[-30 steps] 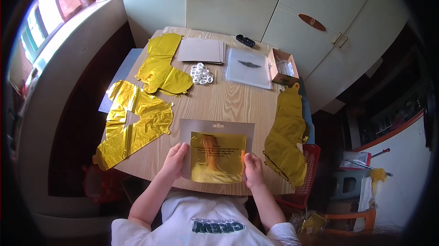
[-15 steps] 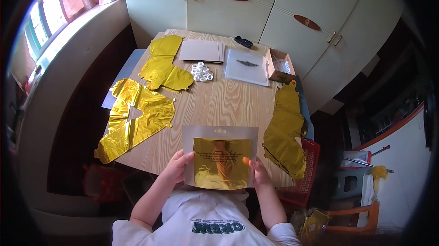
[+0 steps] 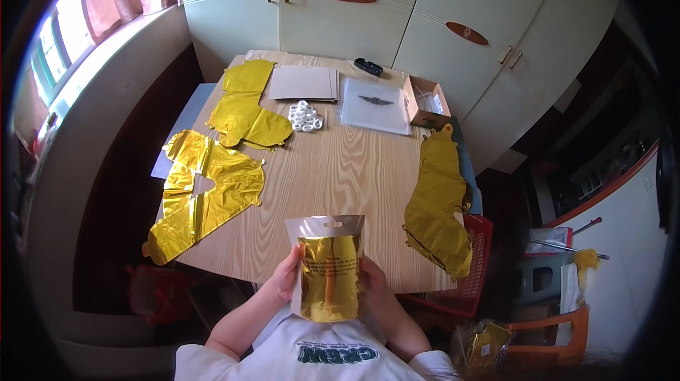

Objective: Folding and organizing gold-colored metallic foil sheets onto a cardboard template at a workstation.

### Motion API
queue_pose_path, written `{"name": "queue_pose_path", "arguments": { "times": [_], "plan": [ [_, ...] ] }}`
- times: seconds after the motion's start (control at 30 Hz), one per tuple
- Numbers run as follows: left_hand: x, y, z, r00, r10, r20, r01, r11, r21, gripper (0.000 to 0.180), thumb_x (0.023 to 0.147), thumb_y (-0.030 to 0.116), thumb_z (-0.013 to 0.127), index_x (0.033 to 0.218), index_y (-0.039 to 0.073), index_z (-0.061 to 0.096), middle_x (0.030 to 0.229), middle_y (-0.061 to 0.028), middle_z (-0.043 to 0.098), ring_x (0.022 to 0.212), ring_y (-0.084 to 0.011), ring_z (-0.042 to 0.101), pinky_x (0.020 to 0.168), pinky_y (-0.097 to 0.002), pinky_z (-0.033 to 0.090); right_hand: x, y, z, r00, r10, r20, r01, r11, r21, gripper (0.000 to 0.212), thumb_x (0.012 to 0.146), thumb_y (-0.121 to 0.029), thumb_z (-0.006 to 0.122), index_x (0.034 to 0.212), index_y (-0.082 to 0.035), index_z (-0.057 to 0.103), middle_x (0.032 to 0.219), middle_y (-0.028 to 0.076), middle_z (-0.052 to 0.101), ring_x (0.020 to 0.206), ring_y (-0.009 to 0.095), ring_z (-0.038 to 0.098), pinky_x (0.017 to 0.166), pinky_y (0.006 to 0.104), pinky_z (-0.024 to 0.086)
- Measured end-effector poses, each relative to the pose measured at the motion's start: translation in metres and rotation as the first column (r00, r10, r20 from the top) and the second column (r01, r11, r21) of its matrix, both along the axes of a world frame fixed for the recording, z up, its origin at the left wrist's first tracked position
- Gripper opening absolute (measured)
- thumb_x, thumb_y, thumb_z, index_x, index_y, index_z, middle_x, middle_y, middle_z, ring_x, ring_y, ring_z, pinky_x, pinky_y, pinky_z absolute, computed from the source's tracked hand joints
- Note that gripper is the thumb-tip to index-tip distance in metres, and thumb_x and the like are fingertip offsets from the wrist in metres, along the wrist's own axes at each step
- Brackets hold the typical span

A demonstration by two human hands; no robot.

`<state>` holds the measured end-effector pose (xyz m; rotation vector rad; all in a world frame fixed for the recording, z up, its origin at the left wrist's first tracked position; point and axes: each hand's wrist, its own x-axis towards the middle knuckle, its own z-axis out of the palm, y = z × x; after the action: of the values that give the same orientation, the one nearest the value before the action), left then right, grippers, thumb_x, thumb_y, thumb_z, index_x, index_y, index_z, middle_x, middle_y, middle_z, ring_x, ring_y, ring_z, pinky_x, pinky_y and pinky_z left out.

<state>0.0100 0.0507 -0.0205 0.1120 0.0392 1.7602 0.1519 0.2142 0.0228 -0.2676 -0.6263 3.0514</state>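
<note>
In front of my chest I hold up a flat bag (image 3: pixel 329 275) with a punched hang hole and folded gold foil inside. Dark print runs across its face, and the bag bows into a curve. My left hand (image 3: pixel 286 275) grips its left edge, while my right hand (image 3: pixel 372 278) closes on the right edge, its fingers partly hidden behind the bag. Flat, uninflated gold foil balloons lie on the table: one at the far left (image 3: pixel 248 108), one at the near left (image 3: pixel 237 181) and one along the right side (image 3: pixel 433 200).
On the wooden table (image 3: pixel 340 175) are grey-brown card sheets (image 3: pixel 301 83), small white rings (image 3: pixel 306 117), a stack of clear bags (image 3: pixel 375 108), a cardboard box (image 3: pixel 418 113) and a small black object (image 3: pixel 368 67). A red basket (image 3: pixel 478 260) and an orange chair (image 3: pixel 577 338) stand at the right.
Both hands have drawn closer together, so the bag has gone from flat to curved. It also sits slightly lower and nearer to me. The things on the table have stayed put.
</note>
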Motion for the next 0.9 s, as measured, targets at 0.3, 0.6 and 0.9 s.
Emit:
{"name": "queue_pose_path", "arguments": {
  "times": [0.3,0.6,0.9],
  "plan": [
    [-0.072,0.007,0.032,0.430,0.095,-0.898,-0.543,0.821,-0.173,0.024,0.094,0.010,0.061,0.117,0.001,0.060,0.110,-0.0046,0.067,0.100,-0.0119,0.062,0.090,-0.0293,0.049,-0.008,0.098,-0.015,0.922,-0.382,-0.071,0.132,0.135,0.982,0.020,0.081,-0.015,0.078,0.084,-0.004,0.062,0.071,-0.004,0.049,0.061,0.007,0.042,0.056,0.0241,0.036],
    [-0.072,0.011,0.074,0.101,0.225,-0.969,-0.560,0.818,0.131,0.021,0.084,-0.007,0.065,0.105,-0.001,0.065,0.100,-0.0063,0.070,0.091,-0.0112,0.064,0.081,-0.0261,0.051,-0.018,0.092,0.015,0.867,-0.295,-0.402,0.380,-0.132,0.916,0.021,0.079,-0.014,0.080,0.085,-0.005,0.062,0.070,0.001,0.053,0.059,0.010,0.048,0.050,0.0241,0.037],
    [-0.089,0.023,0.063,0.075,0.120,-0.990,-0.515,0.855,0.064,0.026,0.082,-0.009,0.066,0.106,0.000,0.069,0.094,-0.0057,0.071,0.086,-0.0110,0.064,0.077,-0.0243,0.051,-0.025,0.094,0.002,0.879,-0.291,-0.377,0.302,-0.271,0.914,0.021,0.078,-0.010,0.079,0.089,-0.007,0.062,0.069,0.001,0.054,0.056,0.011,0.048,0.050,0.0244,0.038]
  ]
}}
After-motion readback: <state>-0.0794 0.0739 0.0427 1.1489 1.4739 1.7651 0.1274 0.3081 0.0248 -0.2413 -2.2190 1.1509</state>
